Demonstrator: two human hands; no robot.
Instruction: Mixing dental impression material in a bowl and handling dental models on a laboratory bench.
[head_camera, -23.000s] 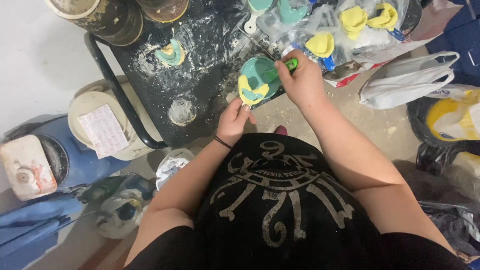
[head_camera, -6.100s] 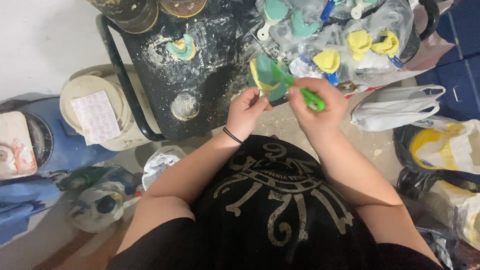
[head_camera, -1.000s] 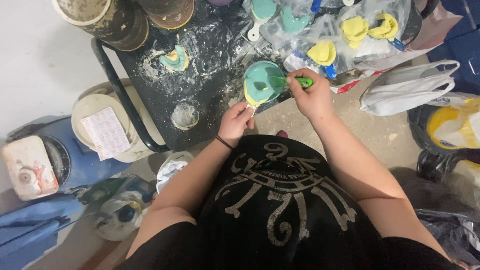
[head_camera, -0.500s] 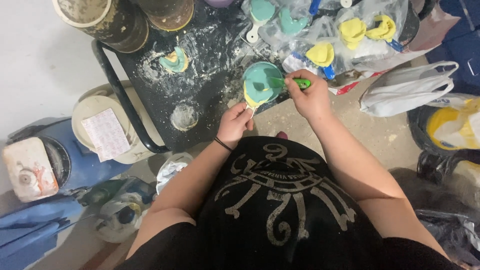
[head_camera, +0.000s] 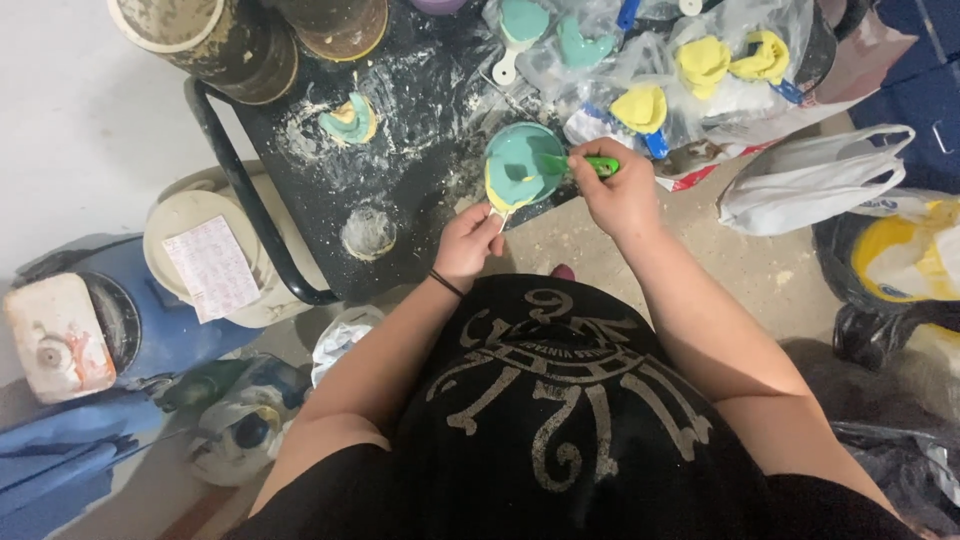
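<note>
Mostly teal-filled yellow tray

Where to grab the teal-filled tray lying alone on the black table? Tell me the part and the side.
Pinch the tray by its outer curved rim, coming straight down from above. It lies flat on the dusty black table with bare surface around it, no handle shows clearly, and its top is filled with teal and yellow paste, so fingers should stay on the edges.

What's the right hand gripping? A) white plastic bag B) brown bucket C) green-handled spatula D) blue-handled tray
C: the right hand is closed on the green-handled spatula, whose blade reaches into the teal mixing bowl; the left hand holds the yellow tray at the bowl's edge.
</note>
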